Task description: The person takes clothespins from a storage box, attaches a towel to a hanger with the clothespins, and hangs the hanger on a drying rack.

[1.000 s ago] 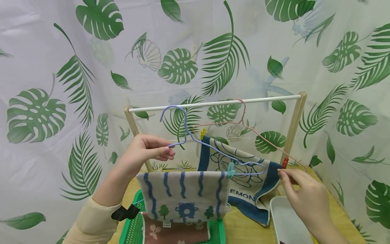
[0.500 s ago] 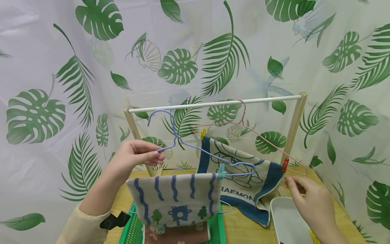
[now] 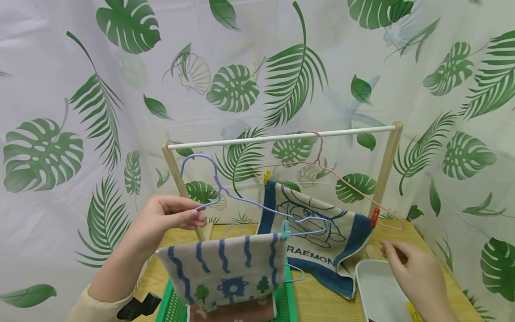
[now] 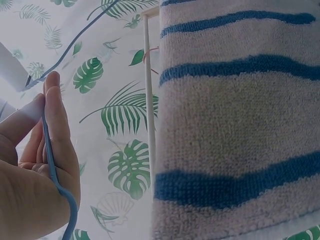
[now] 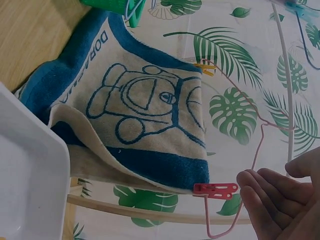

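My left hand (image 3: 161, 223) pinches one arm of a purple-blue wire hanger (image 3: 220, 188) between thumb and fingers. From the hanger's other end a pale towel (image 3: 225, 264) with wavy blue stripes hangs by a teal clip (image 3: 285, 230). The left wrist view has this towel (image 4: 235, 125) close beside the hand. On the rack, a pink hanger (image 3: 319, 152) carries a blue-and-beige Doraemon towel (image 3: 342, 219), held by a yellow clip (image 3: 267, 177) and a red clip (image 3: 374, 218). My right hand (image 3: 418, 273) is just below the red clip, fingers relaxed and holding nothing.
A white bar (image 3: 249, 140) spans the rack between wooden posts (image 3: 386, 165). Under the striped towel stands a green basket (image 3: 287, 299) with a pinkish-brown towel (image 3: 233, 314) inside. A white tray (image 3: 378, 286) lies at right, partly behind my right arm. Another purple hanger (image 3: 297, 270) shows by the basket.
My left hand has moved left and down, taking the hanger and striped towel along. My right hand has drawn back from the Doraemon towel's corner near the red clip, slightly down and right.
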